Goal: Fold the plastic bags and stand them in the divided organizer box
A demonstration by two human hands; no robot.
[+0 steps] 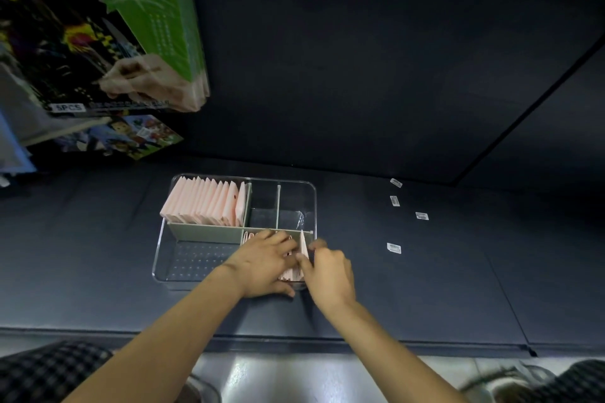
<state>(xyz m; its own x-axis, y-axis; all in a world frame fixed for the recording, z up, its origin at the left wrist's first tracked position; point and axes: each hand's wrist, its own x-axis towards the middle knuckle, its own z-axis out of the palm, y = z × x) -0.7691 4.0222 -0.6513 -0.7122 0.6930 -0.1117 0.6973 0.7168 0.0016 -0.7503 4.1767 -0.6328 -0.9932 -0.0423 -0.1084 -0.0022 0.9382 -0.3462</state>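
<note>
Checked fabric [49, 370] shows at the bottom edge, w/ two bare forearms reaching up to a clear organizer box [163, 258] on a dark shelf [425, 271]. Left hand [265, 263] lies spread over the pink folded bags [289, 273] in the near-right compartment, fingers fairly straight, pressing them. Right hand [329, 267] pinches one upright pink bag [303, 244] at that compartment's right end. Back-left compartment holds a full row of standing bags [203, 203]. Small white labels [394, 248] sit well right of the box. Colourful packages [98, 26] hang upper left.
</note>
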